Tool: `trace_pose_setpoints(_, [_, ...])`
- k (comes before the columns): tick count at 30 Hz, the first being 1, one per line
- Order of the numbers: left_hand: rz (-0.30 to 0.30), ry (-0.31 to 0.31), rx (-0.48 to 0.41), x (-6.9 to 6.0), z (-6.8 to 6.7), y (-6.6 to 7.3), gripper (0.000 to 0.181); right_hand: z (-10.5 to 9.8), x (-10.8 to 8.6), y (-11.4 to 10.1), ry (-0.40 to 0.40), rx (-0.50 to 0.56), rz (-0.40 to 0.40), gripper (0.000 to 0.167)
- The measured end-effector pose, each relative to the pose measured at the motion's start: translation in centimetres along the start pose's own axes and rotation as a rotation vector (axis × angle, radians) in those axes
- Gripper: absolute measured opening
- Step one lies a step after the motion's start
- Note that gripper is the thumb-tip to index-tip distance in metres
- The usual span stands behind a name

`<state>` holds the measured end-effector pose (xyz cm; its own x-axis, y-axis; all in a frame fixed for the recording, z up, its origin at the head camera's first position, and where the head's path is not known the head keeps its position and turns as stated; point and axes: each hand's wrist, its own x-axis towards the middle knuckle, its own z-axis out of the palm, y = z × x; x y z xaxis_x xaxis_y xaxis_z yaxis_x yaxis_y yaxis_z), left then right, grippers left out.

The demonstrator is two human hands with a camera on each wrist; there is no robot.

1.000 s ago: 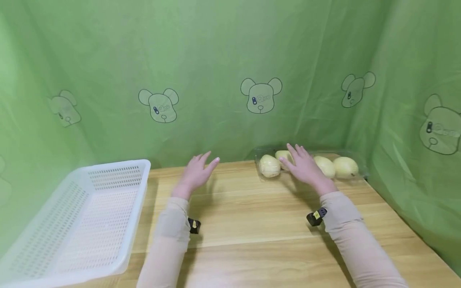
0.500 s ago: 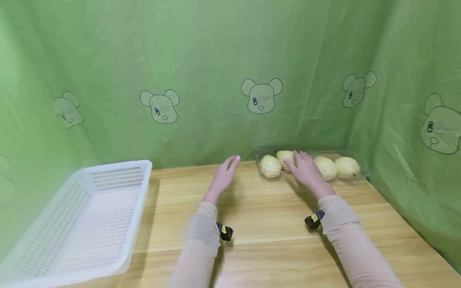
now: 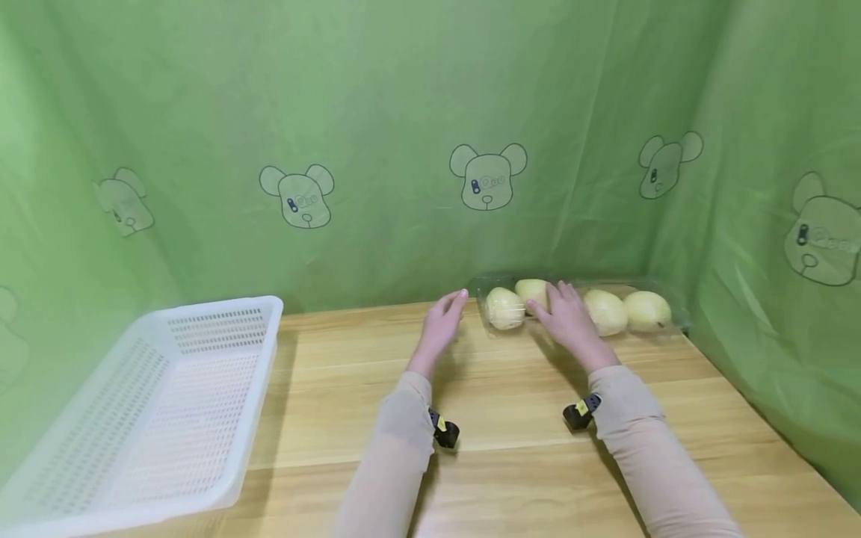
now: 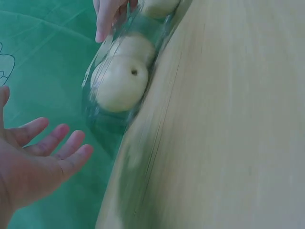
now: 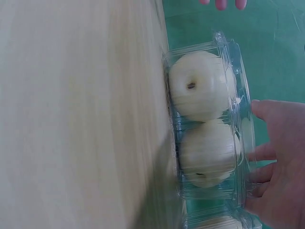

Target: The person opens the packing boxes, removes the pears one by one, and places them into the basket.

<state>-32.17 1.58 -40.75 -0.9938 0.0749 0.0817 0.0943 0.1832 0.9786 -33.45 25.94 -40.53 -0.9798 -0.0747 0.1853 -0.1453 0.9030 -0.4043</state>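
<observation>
- Head view: clear box (image 5: 207,192) w/ 2 pale fruits (image 3: 504,308) inside sits at table's back edge; 2nd box (image 3: 662,288) just beside, to its R.
- L hand (image 3: 442,325) loose, fingers apart, touching nothing, near the box's free end. R hand (image 3: 568,317) relaxed over the other end, not clamped afaict; can't tell if it's touching plastic.
- Risk, I'd guess: one-sided lift = fruits roll, box tips. Thin plastic may flex, lid pop. Boxes so close, R fingers might snag the 2nd too.
- Surface/room: wood-grain table (image 3: 498,418); white slotted basket (image 3: 254,388) well apart on L; green curtain (image 3: 390,112) w/ bear prints behind.
</observation>
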Motion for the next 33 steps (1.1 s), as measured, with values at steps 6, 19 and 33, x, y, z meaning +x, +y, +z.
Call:
trace_pose_setpoints(6, [-0.072, 0.014, -0.278, 0.7, 1.5, 0.0, 0.059, 0.2, 0.0, 0.2, 0.007, 0.004, 0.009, 0.079])
trace_pose_setpoints(19, [-0.194, 0.131, -0.465, 1.3, 3.8, -0.2, 0.071, 0.8, -0.2, -0.7, 0.025, -0.060, 0.030, 0.080])
trace_pose_setpoints(33, [-0.211, 0.161, -0.511, 0.9, 3.7, -0.4, 0.063, 1.4, -1.3, -2.3, 0.054, -0.030, 0.044, 0.077])
